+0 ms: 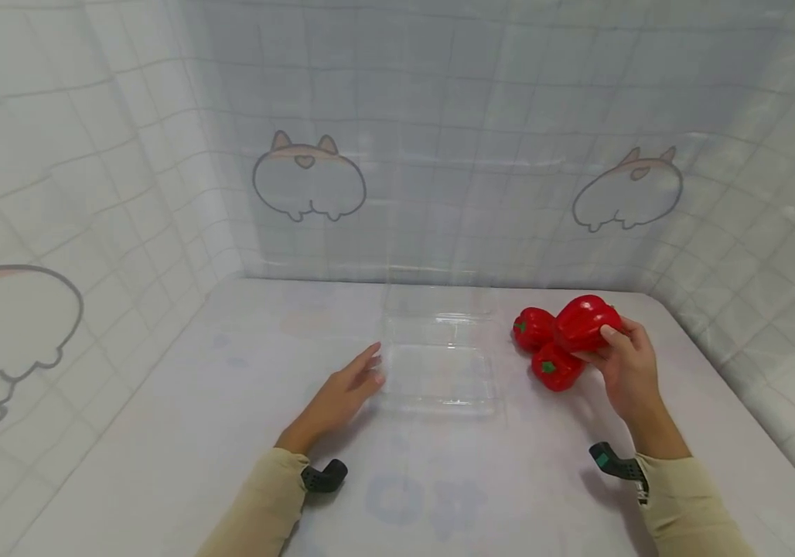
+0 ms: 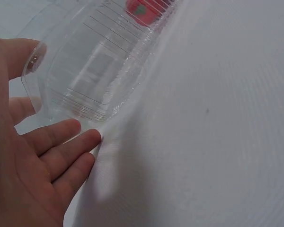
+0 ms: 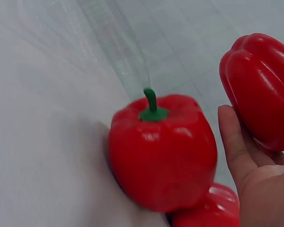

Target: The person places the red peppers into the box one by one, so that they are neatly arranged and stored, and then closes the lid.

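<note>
My right hand (image 1: 630,367) grips a glossy red bell pepper (image 1: 585,323), thumb on its near side, above two more. In the right wrist view the pepper (image 3: 258,90) is raised off to the right, and another pepper (image 3: 161,156) with a green stem sits upright on the table. Among the lower ones in the head view are a left pepper (image 1: 531,329) and a front pepper (image 1: 554,370). My left hand (image 1: 342,394) is at the left edge of a clear plastic container (image 1: 439,401), fingers fairly straight; its thumb and forefinger overlap the rim (image 2: 33,87) in the left wrist view.
The white table (image 1: 230,433) is bounded by a pale grid-patterned curtain (image 1: 439,155) at the back and both sides. The container stands mid-table, with the peppers to its right. A dark wrist camera (image 1: 324,476) sits on the left sleeve, another camera (image 1: 616,464) on the right.
</note>
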`<control>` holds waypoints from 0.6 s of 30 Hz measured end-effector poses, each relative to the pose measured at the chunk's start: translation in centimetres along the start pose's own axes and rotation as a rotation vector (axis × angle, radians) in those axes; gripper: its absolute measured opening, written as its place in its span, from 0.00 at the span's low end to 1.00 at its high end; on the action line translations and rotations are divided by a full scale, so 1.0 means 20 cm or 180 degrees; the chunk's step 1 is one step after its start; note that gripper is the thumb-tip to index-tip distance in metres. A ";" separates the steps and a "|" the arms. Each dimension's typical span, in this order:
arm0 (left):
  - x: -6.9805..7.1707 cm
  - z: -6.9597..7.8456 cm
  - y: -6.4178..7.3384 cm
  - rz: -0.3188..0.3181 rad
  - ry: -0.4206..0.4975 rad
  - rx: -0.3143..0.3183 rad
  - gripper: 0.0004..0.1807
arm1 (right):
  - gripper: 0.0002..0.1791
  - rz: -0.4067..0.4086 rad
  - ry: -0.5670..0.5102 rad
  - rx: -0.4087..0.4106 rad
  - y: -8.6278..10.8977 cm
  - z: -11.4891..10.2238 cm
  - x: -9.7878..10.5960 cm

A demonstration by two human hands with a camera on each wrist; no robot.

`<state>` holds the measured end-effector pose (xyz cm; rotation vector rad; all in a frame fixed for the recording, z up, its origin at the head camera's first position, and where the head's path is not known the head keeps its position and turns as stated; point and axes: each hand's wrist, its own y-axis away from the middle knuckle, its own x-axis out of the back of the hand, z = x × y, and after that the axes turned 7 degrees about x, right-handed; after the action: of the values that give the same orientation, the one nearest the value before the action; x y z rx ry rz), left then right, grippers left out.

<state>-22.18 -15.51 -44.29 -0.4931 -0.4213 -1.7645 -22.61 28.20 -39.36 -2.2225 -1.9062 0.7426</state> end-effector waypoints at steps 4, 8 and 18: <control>-0.01 0.01 0.00 0.0001 0.0047 0.0049 0.36 | 0.22 -0.0061 -0.0001 -0.0020 -0.01 0.01 -0.04; -0.02 0.01 -0.01 -0.0019 0.0085 0.0051 0.36 | 0.24 -0.0100 0.0093 -0.0032 -0.01 0.02 -0.07; -0.01 -0.01 0.00 0.0010 0.0124 0.0071 0.36 | 0.34 -0.0273 0.0212 -0.0150 -0.02 0.01 -0.12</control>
<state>-22.19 -15.48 -44.59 -0.4426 -0.4121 -1.7619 -23.26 25.93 -38.66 -2.1478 -1.9926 0.6097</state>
